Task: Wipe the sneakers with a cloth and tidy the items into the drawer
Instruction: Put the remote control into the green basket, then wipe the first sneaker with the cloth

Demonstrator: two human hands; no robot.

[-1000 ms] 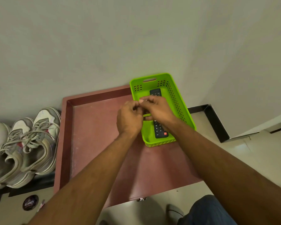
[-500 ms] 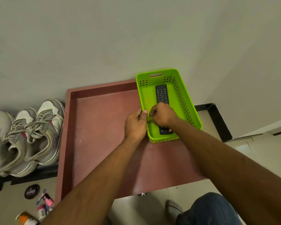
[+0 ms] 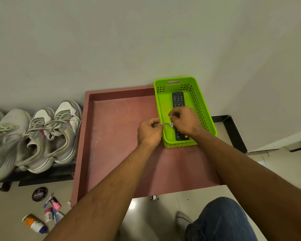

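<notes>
Drawer (image 3: 122, 136) against grey wall, both hands' grip pinching something small, silvery

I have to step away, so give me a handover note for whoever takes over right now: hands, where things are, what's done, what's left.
Left hand and right hand: both pinch a small silvery item over the green basket.
Basket stands in the open drawer's back right corner, remote inside.
Sneakers sit left of the drawer; no cloth visible.
Left: the tin, bottle and small items on the floor still need putting away.
</notes>
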